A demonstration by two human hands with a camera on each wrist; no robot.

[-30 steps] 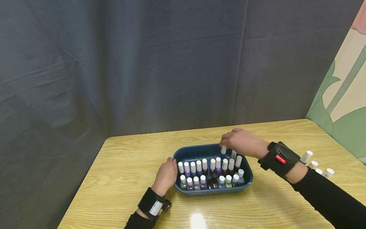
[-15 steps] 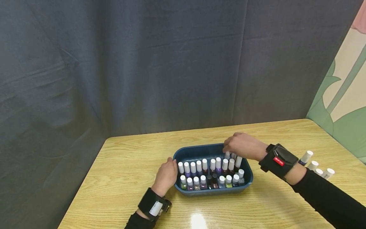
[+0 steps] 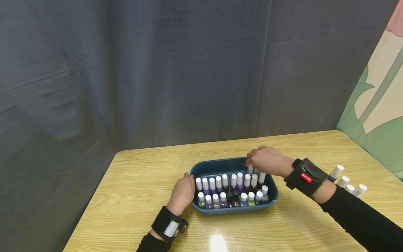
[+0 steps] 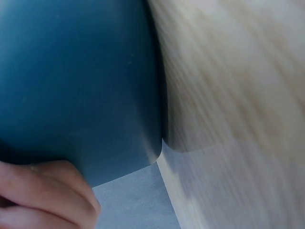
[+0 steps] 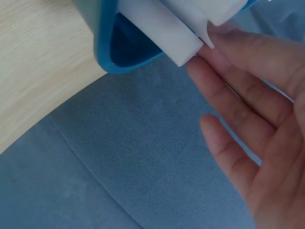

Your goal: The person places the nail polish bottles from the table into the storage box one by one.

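A dark blue plastic tub [image 3: 233, 210] on the wooden table holds rows of nail polish bottles, mostly white-capped, standing upright. My left hand [image 3: 182, 191] grips the tub's left end, its curled fingers [image 4: 52, 191] against the wall in the left wrist view. At the back right corner, my right hand [image 3: 269, 161] pinches the white cap of a nail polish bottle [image 3: 250, 170] between thumb and fingers. This bottle stands beside another white-capped bottle [image 3: 256, 171]. Seen from the right wrist, the pinched cap [image 5: 193, 16] lies close to a neighbouring cap [image 5: 162, 31]; the bottle bodies are hidden.
Several white-capped nail polish bottles [image 3: 343, 182] stand on the table to the right, partly behind my right forearm. Two dark-capped bottles [image 3: 233, 198] are in the tub's front row. A grey cloth [image 3: 189, 77] hangs behind the table's far edge.
My right hand has moved slightly right and down, setting the pinched nail polish bottle lower in the tub, close to its neighbour. The left hand has stayed on the tub.
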